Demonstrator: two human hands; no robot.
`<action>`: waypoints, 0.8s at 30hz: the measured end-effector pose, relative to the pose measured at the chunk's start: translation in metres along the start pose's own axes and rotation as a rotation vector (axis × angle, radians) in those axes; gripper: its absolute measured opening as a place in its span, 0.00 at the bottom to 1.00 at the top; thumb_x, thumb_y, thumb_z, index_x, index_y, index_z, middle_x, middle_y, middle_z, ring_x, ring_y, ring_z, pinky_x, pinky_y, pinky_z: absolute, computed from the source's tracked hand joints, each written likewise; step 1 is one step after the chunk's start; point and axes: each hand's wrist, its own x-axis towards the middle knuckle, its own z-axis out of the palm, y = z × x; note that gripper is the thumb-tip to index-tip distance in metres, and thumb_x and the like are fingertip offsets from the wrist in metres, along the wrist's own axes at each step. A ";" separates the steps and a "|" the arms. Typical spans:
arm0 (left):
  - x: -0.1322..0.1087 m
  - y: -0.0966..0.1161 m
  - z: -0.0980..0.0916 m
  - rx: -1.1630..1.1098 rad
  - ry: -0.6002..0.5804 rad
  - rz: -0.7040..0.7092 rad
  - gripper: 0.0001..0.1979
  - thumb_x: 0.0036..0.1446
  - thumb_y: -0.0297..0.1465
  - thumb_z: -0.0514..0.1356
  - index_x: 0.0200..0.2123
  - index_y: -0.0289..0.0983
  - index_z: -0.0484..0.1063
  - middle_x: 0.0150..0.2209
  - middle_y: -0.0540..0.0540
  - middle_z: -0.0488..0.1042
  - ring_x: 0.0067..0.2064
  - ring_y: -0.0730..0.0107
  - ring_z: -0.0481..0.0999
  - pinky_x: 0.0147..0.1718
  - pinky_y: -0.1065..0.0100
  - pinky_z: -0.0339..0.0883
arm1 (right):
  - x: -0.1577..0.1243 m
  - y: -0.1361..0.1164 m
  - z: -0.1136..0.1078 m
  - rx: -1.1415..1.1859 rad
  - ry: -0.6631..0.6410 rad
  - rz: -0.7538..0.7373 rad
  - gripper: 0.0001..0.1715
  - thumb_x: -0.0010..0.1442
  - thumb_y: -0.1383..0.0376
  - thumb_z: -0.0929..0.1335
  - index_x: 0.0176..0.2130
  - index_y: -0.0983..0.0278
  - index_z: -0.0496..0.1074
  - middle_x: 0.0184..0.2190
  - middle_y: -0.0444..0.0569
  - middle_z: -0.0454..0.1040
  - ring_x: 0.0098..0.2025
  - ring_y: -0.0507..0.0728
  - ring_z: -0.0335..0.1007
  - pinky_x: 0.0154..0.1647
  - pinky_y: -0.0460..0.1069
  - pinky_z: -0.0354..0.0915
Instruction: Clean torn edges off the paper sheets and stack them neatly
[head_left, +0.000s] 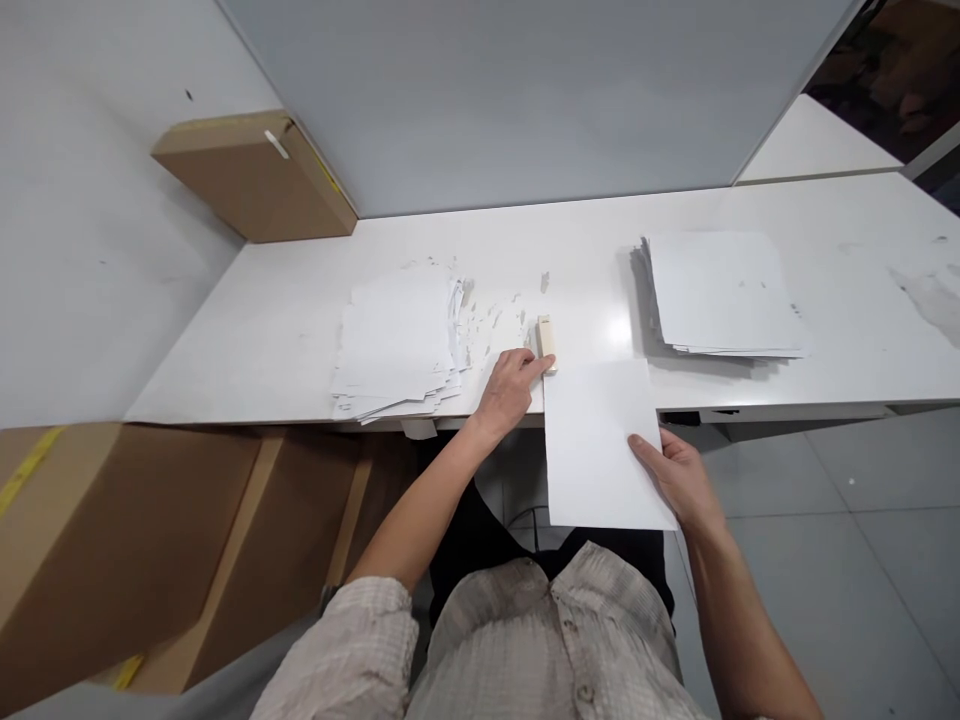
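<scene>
My right hand (677, 478) grips the right edge of a white sheet of paper (596, 440), thumb on top; the sheet juts out over the front edge of the white table (285, 330). My left hand (511, 388) rests on the table with curled fingers, and its fingertips touch a small beige block-like tool (546, 341) just left of the sheet's top corner. A messy pile of white sheets (397, 345) lies to the left of that hand. A neater stack of white sheets (724, 292) lies at the right.
Small paper scraps (495, 310) are scattered between the left pile and the tool. A brown cardboard box (255, 175) stands at the table's back left corner. Larger cardboard boxes (127, 540) stand on the floor at the left. A grey partition (525, 100) runs behind the table.
</scene>
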 end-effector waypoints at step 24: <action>-0.001 0.001 -0.011 -0.198 0.000 -0.128 0.29 0.58 0.19 0.42 0.62 0.38 0.50 0.43 0.41 0.70 0.47 0.63 0.67 0.46 0.60 0.65 | 0.065 -0.197 -0.095 -0.726 0.493 -0.460 0.11 0.49 0.52 0.69 0.29 0.56 0.71 0.20 0.44 0.72 0.23 0.58 0.65 0.25 0.52 0.59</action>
